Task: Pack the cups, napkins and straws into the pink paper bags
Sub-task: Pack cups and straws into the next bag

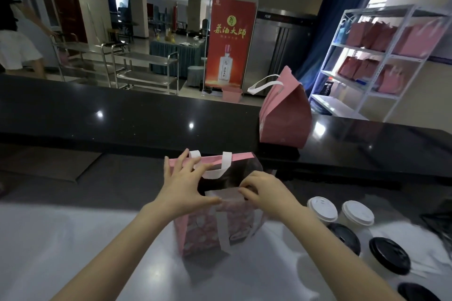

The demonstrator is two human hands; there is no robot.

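Note:
A pink paper bag (203, 234) with white handles stands open on the white counter in front of me. My left hand (182, 186) spreads across the bag's mouth, fingers on the far rim and thumb on the near rim. My right hand (265, 193) pinches the near rim at the right. What lies inside the bag is dark and I cannot make it out. Several lidded cups (322, 210) stand to the right, some with white lids, some with black lids (389, 254). A second pink bag (285, 120) stands closed on the black ledge.
A raised black counter ledge (122, 115) runs across behind the bag. A white shelf rack (381, 56) at the right holds several pink bags. Steel trolleys (144, 66), a red banner (230, 41) and a person at the far left are beyond the ledge.

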